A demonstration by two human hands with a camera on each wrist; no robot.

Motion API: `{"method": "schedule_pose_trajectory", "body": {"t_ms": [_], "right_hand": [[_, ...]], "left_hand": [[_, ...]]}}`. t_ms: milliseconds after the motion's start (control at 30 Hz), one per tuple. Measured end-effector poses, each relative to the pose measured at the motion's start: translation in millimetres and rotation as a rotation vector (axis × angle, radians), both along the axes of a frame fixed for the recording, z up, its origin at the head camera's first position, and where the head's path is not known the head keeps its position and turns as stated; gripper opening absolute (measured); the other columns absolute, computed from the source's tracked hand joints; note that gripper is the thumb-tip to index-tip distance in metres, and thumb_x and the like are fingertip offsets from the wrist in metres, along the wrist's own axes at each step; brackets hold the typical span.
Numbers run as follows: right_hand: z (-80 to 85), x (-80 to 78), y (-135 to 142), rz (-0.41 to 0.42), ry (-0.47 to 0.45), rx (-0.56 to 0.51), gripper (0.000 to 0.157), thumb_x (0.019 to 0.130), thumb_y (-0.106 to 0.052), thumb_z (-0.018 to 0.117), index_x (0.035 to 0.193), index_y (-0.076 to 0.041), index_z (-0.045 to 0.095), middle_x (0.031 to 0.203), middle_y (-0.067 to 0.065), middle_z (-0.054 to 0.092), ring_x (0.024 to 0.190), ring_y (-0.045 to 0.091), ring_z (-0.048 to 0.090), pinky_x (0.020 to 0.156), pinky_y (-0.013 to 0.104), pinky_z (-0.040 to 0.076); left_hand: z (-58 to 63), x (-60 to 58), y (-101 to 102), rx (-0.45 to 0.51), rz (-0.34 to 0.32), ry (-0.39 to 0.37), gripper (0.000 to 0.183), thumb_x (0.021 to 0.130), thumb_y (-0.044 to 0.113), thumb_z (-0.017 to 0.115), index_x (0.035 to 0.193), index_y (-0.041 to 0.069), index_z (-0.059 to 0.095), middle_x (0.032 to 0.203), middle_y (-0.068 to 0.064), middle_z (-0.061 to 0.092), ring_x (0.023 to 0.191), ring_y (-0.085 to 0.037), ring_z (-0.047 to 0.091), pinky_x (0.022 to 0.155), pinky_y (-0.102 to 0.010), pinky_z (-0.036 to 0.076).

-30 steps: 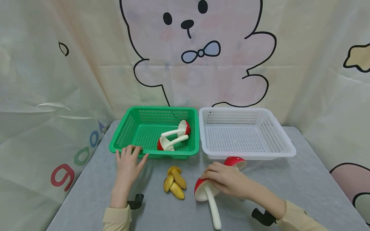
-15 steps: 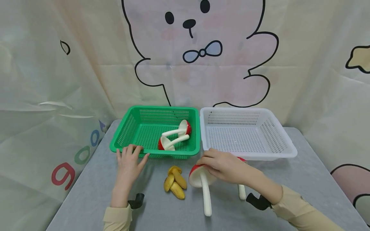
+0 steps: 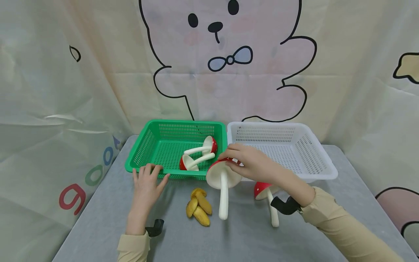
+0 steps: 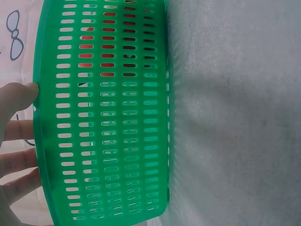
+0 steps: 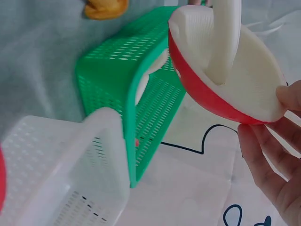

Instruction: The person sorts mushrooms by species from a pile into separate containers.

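Note:
My right hand (image 3: pixel 253 162) pinches the red cap of a toy mushroom (image 3: pixel 224 182), its white stalk hanging down. The mushroom is raised before the gap between the green basket (image 3: pixel 144 145) and the white basket (image 3: pixel 314 160). In the right wrist view, the thumb and fingers grip the edge of the cap. My left hand (image 3: pixel 145 189) holds the green basket's front rim, with the thumb outside and the fingers over it; their tips are hidden in the left wrist view. Two red-capped mushrooms (image 3: pixel 198 160) lie inside the green basket.
Another red-capped mushroom (image 3: pixel 266 193) lies on the grey table (image 3: pixel 183 243) under my right forearm. A cluster of yellow-brown toy mushrooms (image 3: pixel 199 207) lies in front of the green basket. A curtain with a printed bear (image 3: pixel 222 83) hangs behind the baskets.
My right hand has lifted the mushroom off the table and carried it forward and slightly left, uncovering the other mushroom beneath the arm. The left hand stays at the basket rim.

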State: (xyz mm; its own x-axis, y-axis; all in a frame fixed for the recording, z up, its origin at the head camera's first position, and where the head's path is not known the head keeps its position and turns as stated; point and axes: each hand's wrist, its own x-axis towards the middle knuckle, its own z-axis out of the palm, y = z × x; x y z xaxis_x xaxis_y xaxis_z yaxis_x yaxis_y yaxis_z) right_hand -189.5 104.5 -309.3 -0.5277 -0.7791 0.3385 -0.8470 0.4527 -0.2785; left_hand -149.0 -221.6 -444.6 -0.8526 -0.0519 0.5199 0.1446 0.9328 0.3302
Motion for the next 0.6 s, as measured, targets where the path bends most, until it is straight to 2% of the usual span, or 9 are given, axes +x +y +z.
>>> {"method": "schedule_pose_trajectory", "body": {"t_ms": [133, 300, 467, 600], "right_hand": [[9.4, -7.6, -11, -0.021, 0.000, 0.002, 0.023, 0.086, -0.013, 0.072, 0.109, -0.016, 0.069, 0.100, -0.004, 0.066, 0.087, 0.008, 0.058, 0.068, 0.019, 0.056], [16.8, -19.0, -23, -0.035, 0.031, -0.006, 0.019, 0.087, -0.011, 0.069, 0.106, -0.015, 0.070, 0.096, -0.003, 0.066, 0.080, 0.010, 0.057, 0.063, 0.020, 0.053], [20.8, -31.4, -36, -0.075, 0.006, -0.019, 0.017, 0.090, -0.013, 0.066, 0.106, -0.014, 0.071, 0.094, -0.002, 0.066, 0.072, 0.010, 0.055, 0.058, 0.020, 0.047], [23.0, -42.6, -46, -0.109, -0.023, -0.042, 0.015, 0.091, -0.014, 0.064, 0.104, -0.013, 0.070, 0.094, -0.001, 0.067, 0.078, 0.011, 0.060, 0.062, 0.022, 0.049]], "left_hand": [[0.1, 0.7, -1, -0.007, -0.004, 0.016, 0.030, 0.083, 0.028, 0.076, 0.103, 0.008, 0.066, 0.104, -0.014, 0.059, 0.106, -0.040, 0.053, 0.104, -0.077, 0.021], [-0.1, 1.2, 0, -0.007, -0.010, 0.021, 0.029, 0.083, 0.027, 0.075, 0.103, 0.008, 0.065, 0.105, -0.013, 0.058, 0.106, -0.039, 0.052, 0.104, -0.077, 0.022], [-0.4, 0.9, 1, 0.002, -0.008, 0.019, 0.029, 0.083, 0.027, 0.076, 0.103, 0.008, 0.066, 0.105, -0.013, 0.058, 0.106, -0.039, 0.052, 0.104, -0.076, 0.021], [0.1, 0.8, 0, 0.003, -0.007, 0.019, 0.030, 0.083, 0.027, 0.077, 0.102, 0.008, 0.066, 0.104, -0.014, 0.058, 0.106, -0.040, 0.052, 0.105, -0.077, 0.020]]}}
